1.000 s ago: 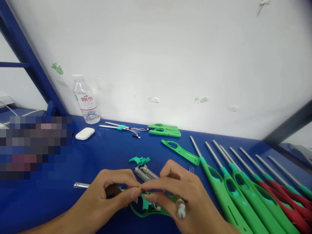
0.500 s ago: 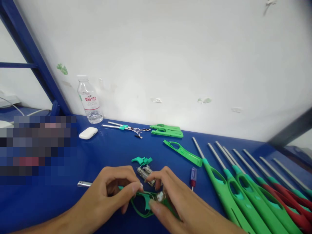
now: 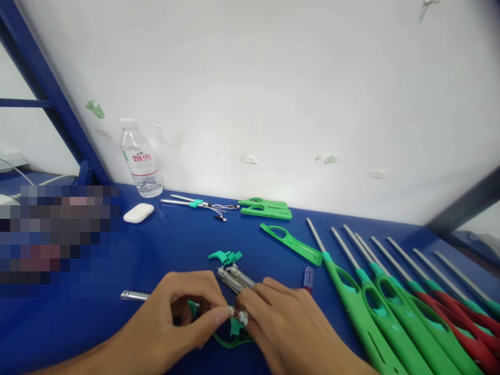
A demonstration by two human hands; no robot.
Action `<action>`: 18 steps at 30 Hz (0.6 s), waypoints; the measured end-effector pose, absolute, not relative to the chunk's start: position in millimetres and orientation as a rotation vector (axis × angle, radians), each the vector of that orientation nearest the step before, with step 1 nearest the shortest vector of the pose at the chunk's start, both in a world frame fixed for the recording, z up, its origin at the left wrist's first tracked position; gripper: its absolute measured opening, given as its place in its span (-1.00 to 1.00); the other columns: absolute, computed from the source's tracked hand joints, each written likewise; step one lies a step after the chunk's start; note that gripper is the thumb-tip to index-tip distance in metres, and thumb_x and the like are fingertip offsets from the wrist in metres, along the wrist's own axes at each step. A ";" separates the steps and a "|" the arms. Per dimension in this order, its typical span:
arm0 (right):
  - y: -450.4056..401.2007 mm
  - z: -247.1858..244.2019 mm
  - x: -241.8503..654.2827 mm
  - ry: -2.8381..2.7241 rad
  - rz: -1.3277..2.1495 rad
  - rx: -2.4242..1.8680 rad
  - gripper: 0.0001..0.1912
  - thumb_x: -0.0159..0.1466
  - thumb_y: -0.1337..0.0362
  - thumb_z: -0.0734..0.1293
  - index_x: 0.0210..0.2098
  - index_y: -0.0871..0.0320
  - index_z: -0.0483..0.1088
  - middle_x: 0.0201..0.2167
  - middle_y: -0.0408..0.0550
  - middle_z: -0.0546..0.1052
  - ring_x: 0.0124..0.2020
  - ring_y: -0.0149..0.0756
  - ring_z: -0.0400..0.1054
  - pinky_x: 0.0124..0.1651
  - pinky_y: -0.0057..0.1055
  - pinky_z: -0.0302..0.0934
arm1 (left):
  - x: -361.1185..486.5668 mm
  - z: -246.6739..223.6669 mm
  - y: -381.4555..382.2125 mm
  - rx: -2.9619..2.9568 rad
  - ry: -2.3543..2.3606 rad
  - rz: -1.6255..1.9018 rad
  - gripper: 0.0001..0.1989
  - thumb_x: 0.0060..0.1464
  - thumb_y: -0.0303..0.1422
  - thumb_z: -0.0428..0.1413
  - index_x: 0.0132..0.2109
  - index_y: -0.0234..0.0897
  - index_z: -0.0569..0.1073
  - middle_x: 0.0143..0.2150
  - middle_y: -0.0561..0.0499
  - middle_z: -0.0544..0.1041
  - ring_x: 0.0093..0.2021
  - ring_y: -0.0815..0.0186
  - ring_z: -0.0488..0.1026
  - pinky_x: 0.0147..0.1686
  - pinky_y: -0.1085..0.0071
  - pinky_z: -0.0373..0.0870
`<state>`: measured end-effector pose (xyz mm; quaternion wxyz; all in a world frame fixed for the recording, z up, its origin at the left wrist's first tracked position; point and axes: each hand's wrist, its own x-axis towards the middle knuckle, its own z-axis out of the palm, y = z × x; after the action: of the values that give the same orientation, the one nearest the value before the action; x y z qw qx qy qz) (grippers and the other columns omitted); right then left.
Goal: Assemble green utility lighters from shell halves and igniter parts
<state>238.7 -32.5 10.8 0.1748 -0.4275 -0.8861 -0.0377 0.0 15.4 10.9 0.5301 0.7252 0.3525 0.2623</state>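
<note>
My left hand (image 3: 191, 312) pinches a small white connector (image 3: 232, 311) between thumb and index finger. Close against it, my right hand (image 3: 281, 317) grips a lighter fuel tank, mostly hidden by the fingers, with its white valve end (image 3: 242, 317) showing. Below both hands lies an open green lighter shell (image 3: 230, 342) with a teal trigger (image 3: 235, 327) in it. A metal tube (image 3: 135, 296) sticks out to the left from behind my left hand. Just beyond the fingers are clear fuel tanks (image 3: 234, 278) and loose teal triggers (image 3: 226, 257).
Assembled lighters (image 3: 375, 302), green and red, line the right side. Nearby are a screwdriver (image 3: 308, 278) and a green shell half (image 3: 291, 244). Along the wall stand or lie a water bottle (image 3: 139, 161), wired metal tubes (image 3: 185, 202) and more shells (image 3: 265, 210). A white case (image 3: 138, 213) sits left.
My right hand has moved left with the fuel tank, bringing its white end up to the connector in my left fingers. The right fingers have closed more tightly around the tank.
</note>
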 end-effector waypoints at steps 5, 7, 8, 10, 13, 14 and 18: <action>-33.3 8.4 238.7 -2.499 -0.087 -1.200 -0.74 0.36 0.46 0.43 -0.18 0.01 0.30 -0.32 -0.25 0.60 -0.35 -0.21 0.49 -0.51 -0.26 -0.08 | -0.8 9.7 14.7 1.788 0.798 0.582 -0.67 0.38 -0.07 0.27 -0.26 -0.20 0.65 -0.31 0.08 0.53 -0.44 0.45 0.37 -0.47 0.53 0.26; -34.2 8.7 238.9 -2.515 -0.069 -1.198 -0.76 0.38 0.45 0.43 -0.16 0.02 0.32 -0.30 -0.24 0.62 -0.34 -0.21 0.49 -0.51 -0.26 -0.08 | -1.6 9.1 13.2 1.808 0.789 0.575 -0.66 0.40 -0.07 0.25 -0.26 -0.21 0.63 -0.30 0.07 0.54 -0.44 0.44 0.38 -0.47 0.51 0.25; -34.6 8.9 238.8 -2.520 -0.064 -1.202 -0.76 0.37 0.45 0.44 -0.16 0.03 0.33 -0.29 -0.24 0.62 -0.34 -0.21 0.49 -0.52 -0.26 -0.07 | -2.0 8.5 12.3 1.824 0.786 0.572 -0.65 0.41 -0.06 0.23 -0.25 -0.20 0.63 -0.30 0.07 0.54 -0.43 0.44 0.39 -0.46 0.50 0.25; -35.1 9.1 238.3 -2.524 -0.057 -1.203 -0.74 0.35 0.46 0.46 -0.17 0.03 0.33 -0.29 -0.24 0.62 -0.34 -0.21 0.49 -0.52 -0.26 -0.07 | -2.8 7.2 11.0 1.857 0.780 0.566 -0.65 0.44 -0.05 0.20 -0.22 -0.18 0.63 -0.28 0.06 0.56 -0.40 0.42 0.41 -0.42 0.49 0.28; -34.7 9.0 237.9 -2.514 -0.067 -1.195 -0.73 0.34 0.47 0.45 -0.18 0.03 0.32 -0.30 -0.24 0.62 -0.35 -0.21 0.49 -0.52 -0.25 -0.05 | -2.6 7.1 11.4 1.865 0.781 0.573 -0.65 0.45 -0.05 0.19 -0.22 -0.18 0.62 -0.28 0.07 0.54 -0.38 0.41 0.39 -0.40 0.48 0.29; -34.5 9.0 237.8 -2.510 -0.070 -1.192 -0.74 0.35 0.47 0.44 -0.17 0.03 0.33 -0.29 -0.24 0.62 -0.34 -0.21 0.49 -0.51 -0.25 -0.03 | -2.0 7.9 12.3 1.852 0.783 0.575 -0.65 0.44 -0.06 0.19 -0.24 -0.19 0.61 -0.28 0.07 0.52 -0.40 0.42 0.37 -0.41 0.49 0.28; -34.3 9.0 237.5 -2.513 -0.076 -1.194 -0.76 0.37 0.46 0.43 -0.17 0.02 0.32 -0.29 -0.24 0.61 -0.33 -0.20 0.49 -0.50 -0.24 0.00 | 0.4 11.7 15.4 1.824 0.783 0.575 -0.65 0.42 -0.09 0.23 -0.28 -0.22 0.60 -0.30 0.09 0.49 -0.44 0.45 0.34 -0.48 0.51 0.24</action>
<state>237.5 -34.3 9.0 0.1783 -0.4222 -0.8884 -0.0268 0.4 15.4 11.7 0.5120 0.7581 0.3255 0.2392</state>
